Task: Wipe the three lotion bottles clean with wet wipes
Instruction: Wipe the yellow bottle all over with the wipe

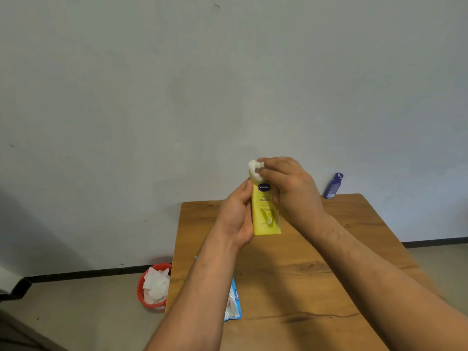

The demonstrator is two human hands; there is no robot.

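A yellow lotion bottle (264,214) stands upright in the air above the wooden table (316,269). My left hand (236,216) grips its left side around the middle. My right hand (288,186) presses a crumpled white wet wipe (255,168) against the bottle's top. A dark blue lotion bottle (333,186) stands at the table's far right corner, close to the wall. A blue pack of wet wipes (234,300) lies on the table's left part, partly hidden by my left forearm. No third bottle shows.
A red bin (145,290) holding used white wipes sits on the floor just left of the table. A pale wall rises behind the table, with a dark skirting strip along the floor.
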